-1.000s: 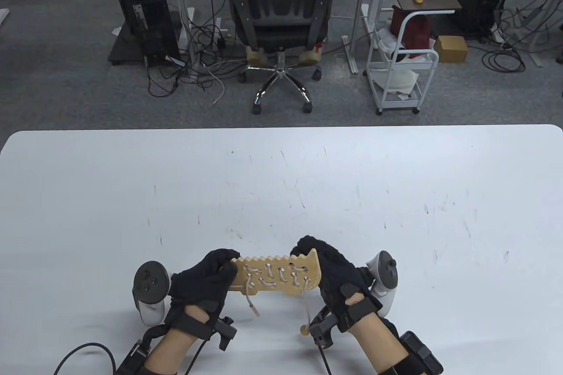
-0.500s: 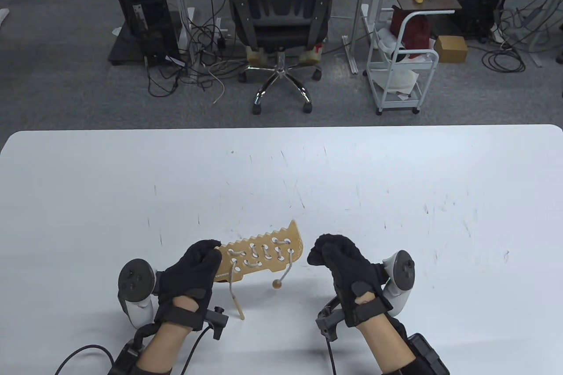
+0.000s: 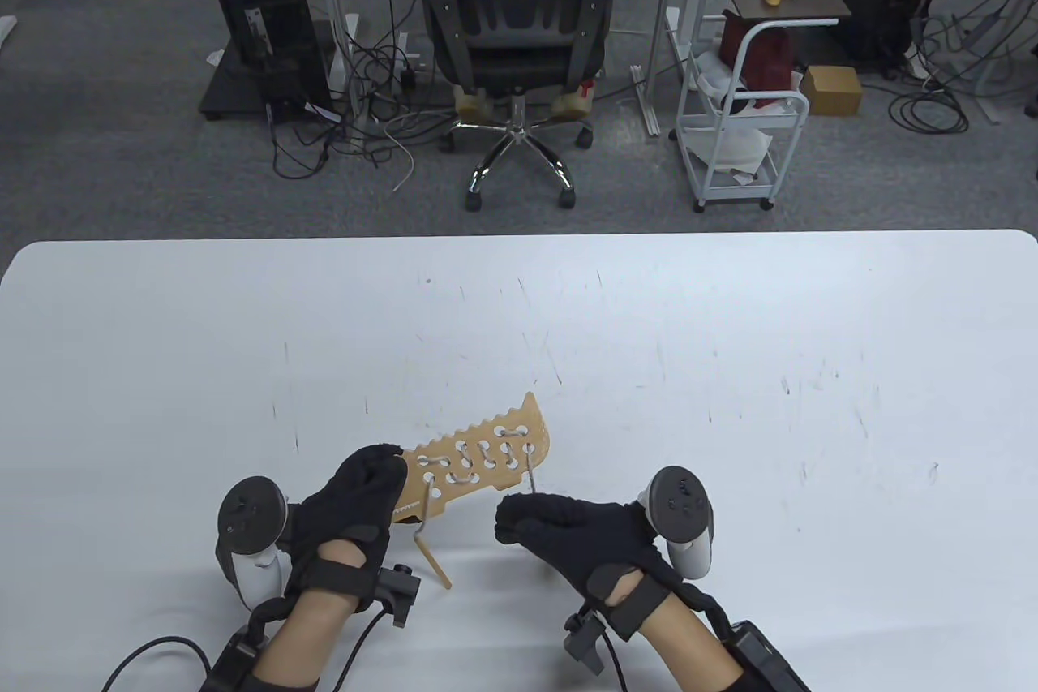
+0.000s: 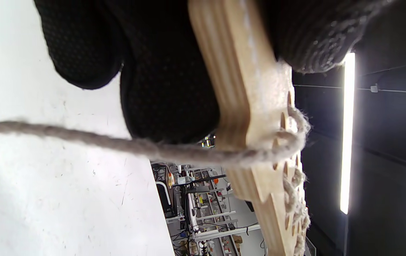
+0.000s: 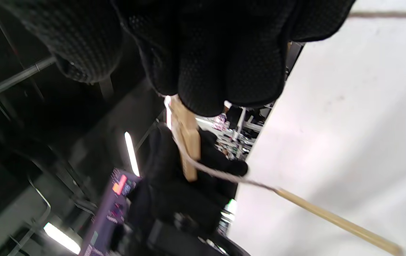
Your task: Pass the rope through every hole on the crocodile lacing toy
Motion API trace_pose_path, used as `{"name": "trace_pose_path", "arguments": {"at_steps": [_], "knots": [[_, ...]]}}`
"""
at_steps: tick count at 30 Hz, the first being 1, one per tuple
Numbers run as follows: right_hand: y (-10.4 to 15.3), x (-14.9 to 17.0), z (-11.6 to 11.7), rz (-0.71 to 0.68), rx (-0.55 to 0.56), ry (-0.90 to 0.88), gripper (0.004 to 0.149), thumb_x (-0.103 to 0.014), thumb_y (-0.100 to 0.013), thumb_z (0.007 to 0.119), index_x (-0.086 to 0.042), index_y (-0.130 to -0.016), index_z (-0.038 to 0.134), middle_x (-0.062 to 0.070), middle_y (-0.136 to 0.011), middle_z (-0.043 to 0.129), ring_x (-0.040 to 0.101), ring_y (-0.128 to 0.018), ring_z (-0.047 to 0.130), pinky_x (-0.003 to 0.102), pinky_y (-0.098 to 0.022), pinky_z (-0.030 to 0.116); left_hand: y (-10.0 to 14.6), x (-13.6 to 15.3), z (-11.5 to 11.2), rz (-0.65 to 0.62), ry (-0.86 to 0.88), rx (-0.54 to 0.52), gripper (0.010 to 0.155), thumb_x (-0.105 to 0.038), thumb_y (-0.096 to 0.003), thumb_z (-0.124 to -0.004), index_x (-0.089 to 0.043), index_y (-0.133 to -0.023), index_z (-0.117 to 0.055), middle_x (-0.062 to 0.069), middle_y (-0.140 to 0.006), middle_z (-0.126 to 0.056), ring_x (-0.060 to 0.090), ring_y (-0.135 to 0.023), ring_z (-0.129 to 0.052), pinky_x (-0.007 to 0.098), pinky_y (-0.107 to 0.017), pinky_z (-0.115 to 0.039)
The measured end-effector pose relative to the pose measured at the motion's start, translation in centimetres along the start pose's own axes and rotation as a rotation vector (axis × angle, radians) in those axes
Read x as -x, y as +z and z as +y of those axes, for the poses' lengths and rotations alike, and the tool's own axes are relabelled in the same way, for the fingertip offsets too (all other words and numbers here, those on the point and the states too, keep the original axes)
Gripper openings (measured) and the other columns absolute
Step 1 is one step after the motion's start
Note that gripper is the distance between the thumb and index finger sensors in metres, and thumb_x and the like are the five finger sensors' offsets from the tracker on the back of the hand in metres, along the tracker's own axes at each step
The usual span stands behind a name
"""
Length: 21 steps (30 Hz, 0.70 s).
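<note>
The wooden crocodile lacing toy (image 3: 486, 457) hangs above the white table (image 3: 730, 335), its toothed edge facing away and its right end tilted farther off. My left hand (image 3: 388, 474) grips its left end, thumb on top. Grey rope (image 3: 456, 473) weaves through several holes. One rope end hangs from the left holes with a wooden needle (image 3: 436, 564) whose tip reaches the table. The other end drops from the rightmost hole (image 3: 529, 451) into my right hand (image 3: 519, 517), whose curled fingers close over it; the bead is hidden. The left wrist view shows the toy (image 4: 256, 135) edge-on, the rope (image 4: 117, 142) crossing it.
White trackers sit on the backs of the left hand (image 3: 251, 530) and the right hand (image 3: 679, 517). Beyond the table's far edge stand an office chair (image 3: 519, 35) and a white cart (image 3: 742, 116). Cables trail from both wrists at the near edge.
My right hand let go of the toy's right end, drew back, then came down and left over the hanging bead end of the rope. My left hand swung the toy's right end away.
</note>
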State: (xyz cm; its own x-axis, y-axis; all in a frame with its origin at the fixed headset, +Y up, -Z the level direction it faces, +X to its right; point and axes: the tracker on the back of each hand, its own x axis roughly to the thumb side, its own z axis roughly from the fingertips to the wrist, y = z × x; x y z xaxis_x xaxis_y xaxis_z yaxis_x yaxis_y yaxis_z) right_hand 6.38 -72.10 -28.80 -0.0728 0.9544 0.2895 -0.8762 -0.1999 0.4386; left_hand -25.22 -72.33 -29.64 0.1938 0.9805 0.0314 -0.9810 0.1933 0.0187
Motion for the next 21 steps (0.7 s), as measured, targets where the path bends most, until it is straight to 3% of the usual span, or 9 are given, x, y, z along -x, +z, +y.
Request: {"name": "trace_pose_path", "arguments": {"at_steps": [5, 21], "knots": [[-0.3, 0.9, 1.6, 0.043, -0.069, 0.100, 0.061, -0.045, -0.045, 0.085, -0.007, -0.093, 0.077, 0.023, -0.092, 0.086, 0.048, -0.079, 0.081, 0.065, -0.062, 0.054, -0.1, 0.5, -0.8, 0.042, 0.063, 0.067, 0.052, -0.054, -0.0408, -0.085, -0.024, -0.083, -0.083, -0.003, -0.060, -0.105, 0.015, -0.040, -0.114, 0.043, -0.049, -0.089], [-1.1, 2.6, 4.3, 0.113, -0.154, 0.175, 0.070, -0.044, -0.045, 0.086, -0.009, -0.102, 0.063, 0.028, -0.105, 0.061, 0.053, -0.088, 0.062, 0.069, -0.064, 0.042, 0.2, 0.5, -3.4, 0.048, 0.136, 0.254, 0.053, -0.050, -0.0438, -0.084, -0.023, -0.089, -0.074, -0.001, -0.071, -0.099, 0.017, -0.051, -0.112, 0.043, -0.053, -0.087]]}}
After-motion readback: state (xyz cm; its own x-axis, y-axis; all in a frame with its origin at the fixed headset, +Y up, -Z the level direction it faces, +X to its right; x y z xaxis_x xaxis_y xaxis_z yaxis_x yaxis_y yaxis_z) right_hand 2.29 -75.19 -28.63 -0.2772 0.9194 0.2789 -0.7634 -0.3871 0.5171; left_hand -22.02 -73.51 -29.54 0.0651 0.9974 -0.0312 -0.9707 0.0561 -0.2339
